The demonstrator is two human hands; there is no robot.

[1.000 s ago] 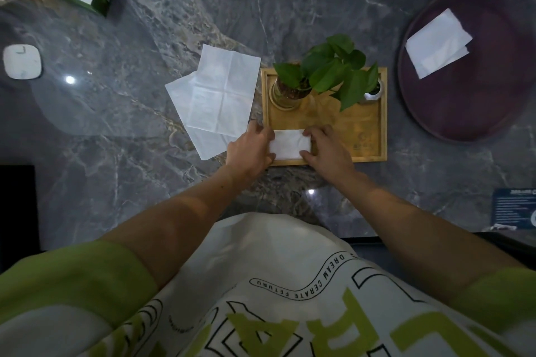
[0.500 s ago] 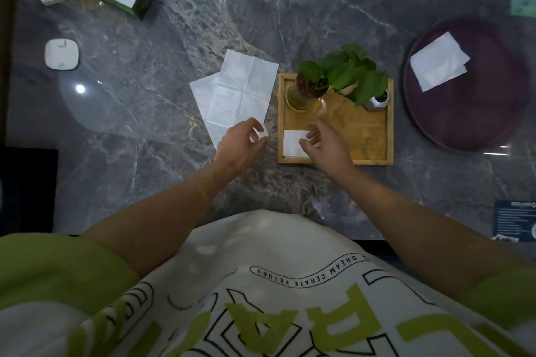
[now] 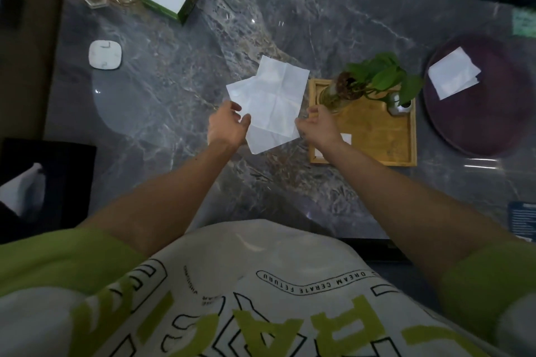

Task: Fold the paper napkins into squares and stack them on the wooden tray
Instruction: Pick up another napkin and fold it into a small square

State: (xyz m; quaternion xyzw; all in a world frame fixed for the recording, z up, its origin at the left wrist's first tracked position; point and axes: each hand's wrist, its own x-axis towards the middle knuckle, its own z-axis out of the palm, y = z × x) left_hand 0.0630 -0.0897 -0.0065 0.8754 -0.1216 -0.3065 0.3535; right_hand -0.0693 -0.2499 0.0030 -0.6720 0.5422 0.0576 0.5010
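Napkins [image 3: 275, 101], two unfolded sheets overlapping, lie on the worktop [image 3: 174, 101] just left of the tray [image 3: 365, 164].

Head view: a second ago both hands pressed a folded napkin [image 3: 346, 138] into the tray's near left corner. It now lies there alone, partly hidden by the right forearm. Both hands have moved to the flat sheets. The left hand [image 3: 229, 127] is at their left edge, thumb and fingers apart and not yet closed on the paper. The right hand [image 3: 319, 126] has its fingers curled at the lower right edge; whether it pinches the sheet cannot be told.

One square seems delivered, and picking up the top sheet for the next fold looks to be beginning.
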